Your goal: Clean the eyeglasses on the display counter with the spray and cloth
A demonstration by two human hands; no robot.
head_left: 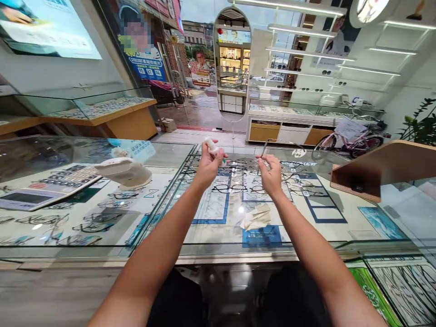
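My left hand [207, 169] is closed around a small white bottle [211, 146], raised over the glass counter. A bit of green shows by its fingertips. Level with it on the right, my right hand [271, 176] pinches a thin-rimmed pair of glasses [265, 148] by one temple. The frame reaches away from me to the right, and its outline is faint against the background. The two hands are apart. Below them, a crumpled beige cloth [256, 217] lies near a blue card [262, 236]. Rows of glasses, including a dark-rimmed pair [229, 188], show under my hands.
On the left stand a large calculator [51, 187] and a cream-coloured moulded stand [127, 173]. To the right, a wooden-backed board [384, 165] rises at an angle. A green-edged tray [369, 286] sits low right. Beyond the counter are an oval mirror [233, 63] and a pink bicycle [354, 136].
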